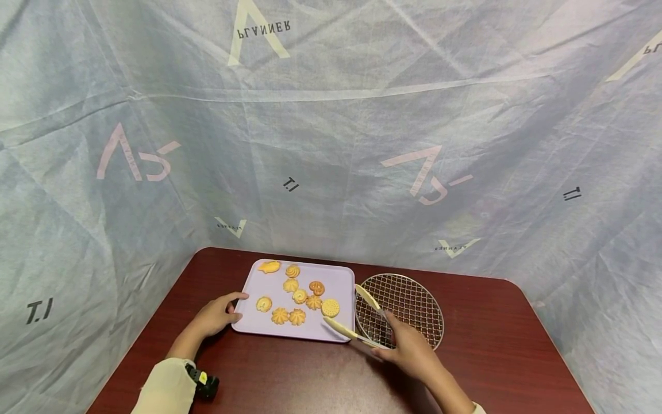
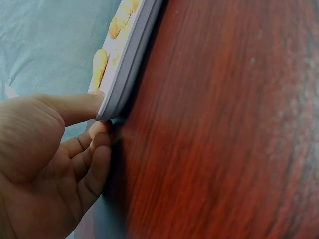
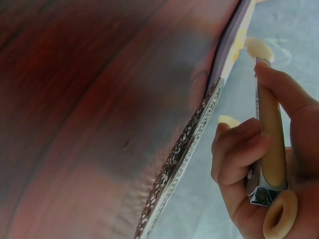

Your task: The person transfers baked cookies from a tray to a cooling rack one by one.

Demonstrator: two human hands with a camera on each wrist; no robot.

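My left hand [image 1: 213, 316] grips the left edge of a pale lilac tray [image 1: 336, 283], its thumb on the rim and fingers curled below in the left wrist view. Cookies of several shapes lie on the tray, among them a round dotted cookie [image 1: 330, 307] near its right side. A pair of tongs [image 3: 270, 129] with a tan grip and cream tips is held in my right hand [image 1: 412, 349]. Its arms are spread, nothing between them. One tip [image 1: 338, 328] hangs over the tray beside the dotted cookie; the other overlaps the round wire rack's left edge.
The round wire rack [image 1: 421, 305] stands right beside the tray on the dark red wooden table [image 1: 491, 345]. Grey printed cloth [image 1: 331, 144] hangs behind the table and along both sides. A black wrist camera [image 1: 206, 384] is strapped to the left wrist.
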